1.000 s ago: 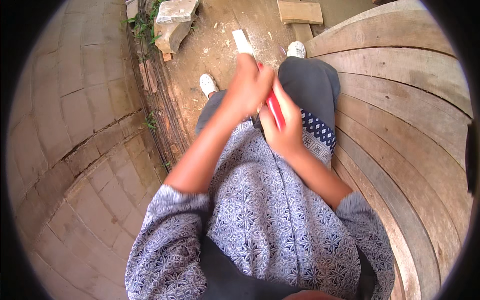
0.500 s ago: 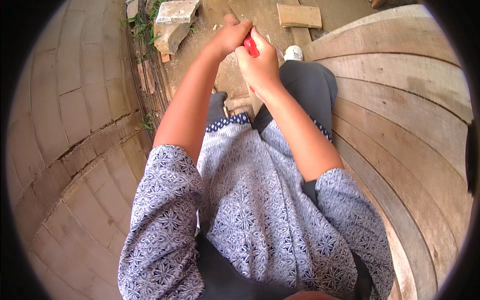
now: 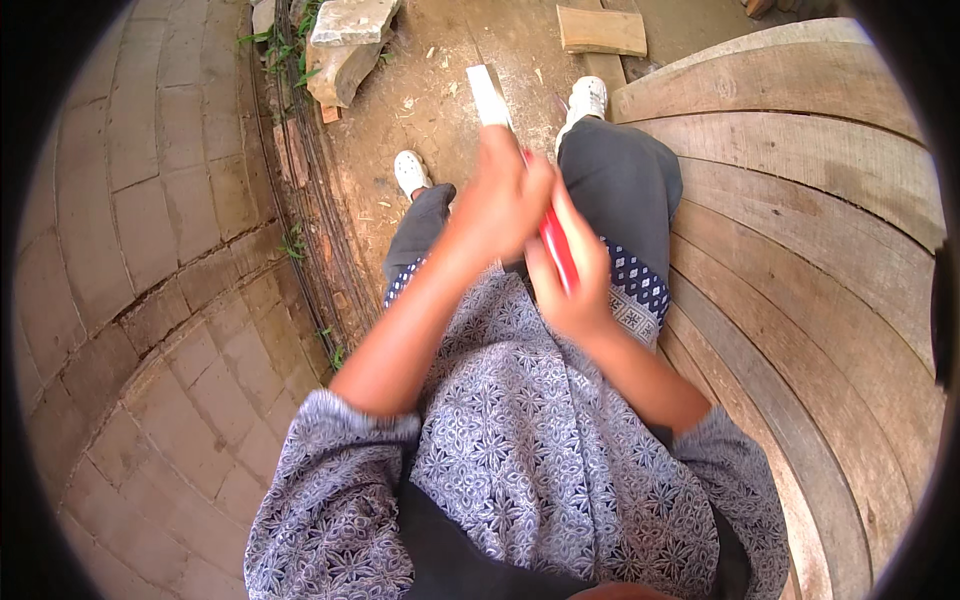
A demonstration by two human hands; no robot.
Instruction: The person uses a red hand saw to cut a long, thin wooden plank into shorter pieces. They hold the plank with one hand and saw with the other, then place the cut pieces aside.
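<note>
My left hand (image 3: pixel 500 205) is closed, smeared by motion. A pale, flat strip (image 3: pixel 487 95) sticks out beyond its fingers; whether it is wood or a blade I cannot tell. Just right of it and touching it, my right hand (image 3: pixel 578 275) is wrapped round a tool with a long red handle (image 3: pixel 558 250). The handle slants from between the hands down toward my right wrist. Its working end is hidden by the hands. Both hands are held in front of my lap, above the gap between my knees.
Pale shavings (image 3: pixel 432 55) lie scattered on the brown ground. A stone block (image 3: pixel 350 50) stands at the far left, beside cables and weeds along a brick surface (image 3: pixel 150 230). Wooden planks (image 3: pixel 790 150) curve along the right. A short board (image 3: pixel 602 32) lies ahead of my right shoe (image 3: pixel 588 97).
Both hands have drawn back toward my body, from beyond my knees to above my lap. The pale strip now shows beyond my left hand, and more of the red handle shows.
</note>
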